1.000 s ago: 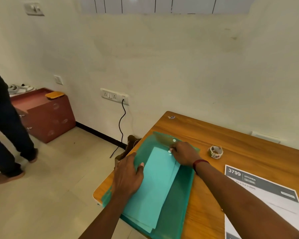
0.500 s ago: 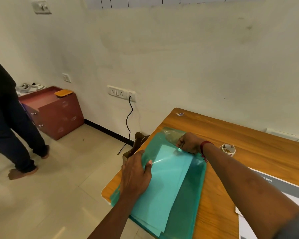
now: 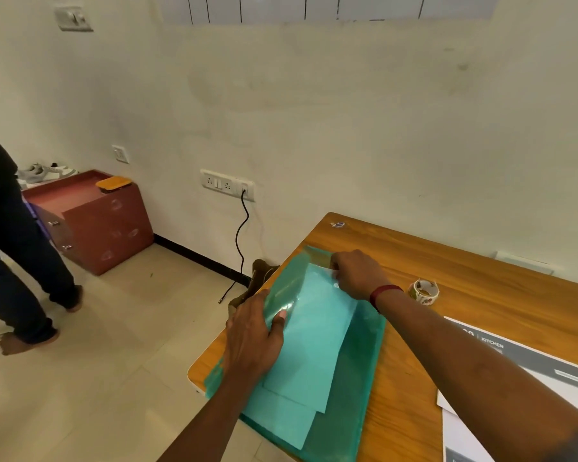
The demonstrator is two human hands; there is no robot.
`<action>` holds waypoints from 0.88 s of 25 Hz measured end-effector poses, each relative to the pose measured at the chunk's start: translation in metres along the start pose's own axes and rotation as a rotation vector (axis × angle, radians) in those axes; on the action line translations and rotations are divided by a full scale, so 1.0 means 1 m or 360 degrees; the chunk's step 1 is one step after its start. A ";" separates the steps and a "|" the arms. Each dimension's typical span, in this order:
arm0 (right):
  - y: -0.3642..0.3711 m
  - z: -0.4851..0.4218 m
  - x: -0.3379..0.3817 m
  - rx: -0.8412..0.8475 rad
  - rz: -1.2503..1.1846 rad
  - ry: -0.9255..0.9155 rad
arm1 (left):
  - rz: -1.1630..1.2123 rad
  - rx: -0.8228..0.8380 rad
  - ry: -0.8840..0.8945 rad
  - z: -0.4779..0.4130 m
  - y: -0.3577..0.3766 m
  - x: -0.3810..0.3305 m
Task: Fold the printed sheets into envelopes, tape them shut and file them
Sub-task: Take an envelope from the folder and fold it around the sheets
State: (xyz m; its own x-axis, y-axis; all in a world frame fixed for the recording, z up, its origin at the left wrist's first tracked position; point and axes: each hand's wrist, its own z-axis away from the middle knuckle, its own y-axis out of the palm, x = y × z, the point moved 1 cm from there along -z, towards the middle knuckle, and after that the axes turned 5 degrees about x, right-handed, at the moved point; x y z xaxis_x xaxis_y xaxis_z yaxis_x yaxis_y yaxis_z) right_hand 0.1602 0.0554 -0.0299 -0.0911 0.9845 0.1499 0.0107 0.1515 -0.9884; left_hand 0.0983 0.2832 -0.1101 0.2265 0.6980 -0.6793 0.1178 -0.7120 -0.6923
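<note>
Apparently right hand (image 3: pixel 357 273) pinches folder flap (image 3: pixel 317 253).

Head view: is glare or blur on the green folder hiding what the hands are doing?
Head view: one small bright glare patch on the green folder, beside the left hand. Head view: the right hand hides its own fingertips, and blur is not the cause. Head view: wide-angle stretching at the edges, and small text on the printed sheet is soft.

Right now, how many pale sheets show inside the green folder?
2 in the green folder. The upper sheet runs from the right hand toward the near edge, beside the left hand. The lower sheet sticks out beneath it. More may be hidden underneath.
</note>
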 end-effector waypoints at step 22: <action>-0.127 0.074 0.033 -0.1169 0.0087 -0.0343 | -0.0258 0.0087 0.0006 0.000 0.003 -0.001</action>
State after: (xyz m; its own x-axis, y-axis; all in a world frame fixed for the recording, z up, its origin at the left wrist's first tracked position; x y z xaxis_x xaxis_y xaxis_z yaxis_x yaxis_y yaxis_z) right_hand 0.0823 0.0625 0.0986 -0.2628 0.9647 0.0185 0.6730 0.1970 -0.7129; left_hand 0.0984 0.2809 -0.1116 0.2126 0.8030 -0.5568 0.1000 -0.5847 -0.8051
